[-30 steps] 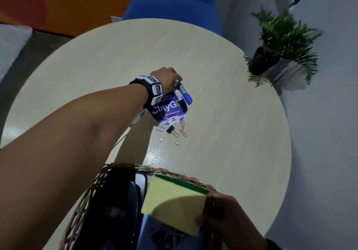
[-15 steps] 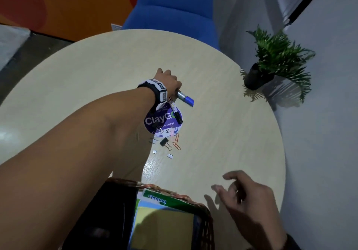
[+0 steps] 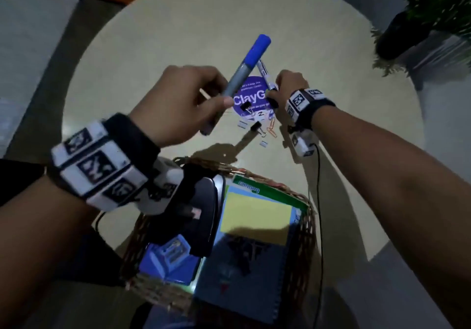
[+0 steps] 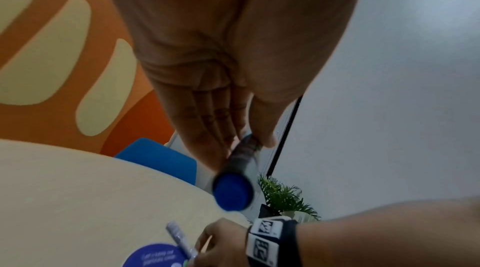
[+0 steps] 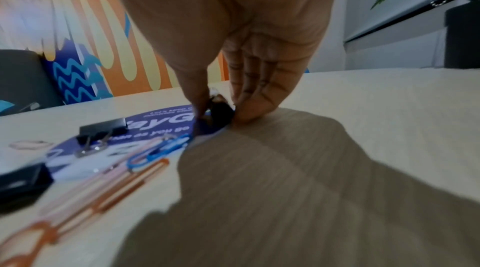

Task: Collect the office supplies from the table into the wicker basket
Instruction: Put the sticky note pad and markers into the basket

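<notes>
My left hand (image 3: 188, 99) holds a grey marker with a blue cap (image 3: 248, 66), lifted above the round table (image 3: 178, 35); its cap (image 4: 232, 192) points away from the fingers. My right hand (image 3: 288, 86) pinches the black-capped end of a thin pen (image 3: 265, 73) lying on a purple round sticker (image 3: 251, 99); thumb and fingers (image 5: 249, 111) close on its dark tip. Black binder clips (image 3: 256, 126), orange and blue paper clips (image 3: 271, 129) and small staple strips (image 3: 242, 124) lie beside the sticker. The wicker basket (image 3: 303, 231) sits near me, holding a yellow notepad (image 3: 254, 217) and notebooks.
A potted plant (image 3: 433, 12) stands on a ledge at the right, off the table. A blue chair (image 4: 161, 158) is behind the table's far edge. A thin black cable (image 3: 319, 201) hangs from my right wrist past the basket.
My left hand has pulled the blue-capped marker back towards the basket and raised it. My right hand has reached from near the basket to the sticker and taken hold of the thin pen.
</notes>
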`<action>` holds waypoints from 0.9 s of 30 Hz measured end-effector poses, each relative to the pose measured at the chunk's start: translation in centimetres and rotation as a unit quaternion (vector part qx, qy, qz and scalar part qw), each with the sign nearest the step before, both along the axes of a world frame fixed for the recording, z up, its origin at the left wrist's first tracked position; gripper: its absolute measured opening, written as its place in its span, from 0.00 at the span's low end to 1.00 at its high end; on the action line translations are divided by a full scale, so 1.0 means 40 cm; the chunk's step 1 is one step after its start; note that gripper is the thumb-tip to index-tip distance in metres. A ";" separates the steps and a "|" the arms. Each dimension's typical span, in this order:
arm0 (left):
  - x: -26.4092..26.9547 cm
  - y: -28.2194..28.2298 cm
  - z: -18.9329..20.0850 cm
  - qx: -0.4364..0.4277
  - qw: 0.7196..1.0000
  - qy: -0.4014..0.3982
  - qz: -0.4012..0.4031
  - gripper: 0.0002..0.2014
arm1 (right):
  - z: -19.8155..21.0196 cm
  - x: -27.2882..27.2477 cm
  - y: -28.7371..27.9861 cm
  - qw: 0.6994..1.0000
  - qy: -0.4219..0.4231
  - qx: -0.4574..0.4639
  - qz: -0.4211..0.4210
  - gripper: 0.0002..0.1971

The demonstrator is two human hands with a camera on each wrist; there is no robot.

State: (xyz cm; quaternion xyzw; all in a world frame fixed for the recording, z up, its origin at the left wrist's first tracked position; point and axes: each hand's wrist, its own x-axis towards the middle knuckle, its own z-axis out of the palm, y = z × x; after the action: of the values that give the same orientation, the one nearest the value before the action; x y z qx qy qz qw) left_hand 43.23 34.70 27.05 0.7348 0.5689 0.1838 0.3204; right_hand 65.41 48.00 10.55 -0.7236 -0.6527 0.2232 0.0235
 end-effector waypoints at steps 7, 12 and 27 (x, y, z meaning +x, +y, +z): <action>-0.098 -0.282 -0.071 -0.076 0.997 -0.007 0.025 0.11 | 0.107 -0.005 -0.044 1.000 -0.006 -0.009 0.024 0.14; -0.095 -0.422 -0.111 -0.183 0.981 0.024 -0.063 0.12 | 0.228 0.024 -0.370 0.959 0.272 -0.070 -0.038 0.08; 0.184 -0.463 -0.225 -0.158 0.963 0.080 -0.204 0.17 | 0.217 0.019 -1.004 0.956 0.198 -0.110 -0.189 0.09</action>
State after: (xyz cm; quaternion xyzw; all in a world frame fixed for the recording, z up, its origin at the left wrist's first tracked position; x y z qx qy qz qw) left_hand 50.59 16.19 18.04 0.7879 0.4525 -0.0371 0.4161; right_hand 66.19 7.83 19.23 -0.7733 -0.4579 0.4234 0.1141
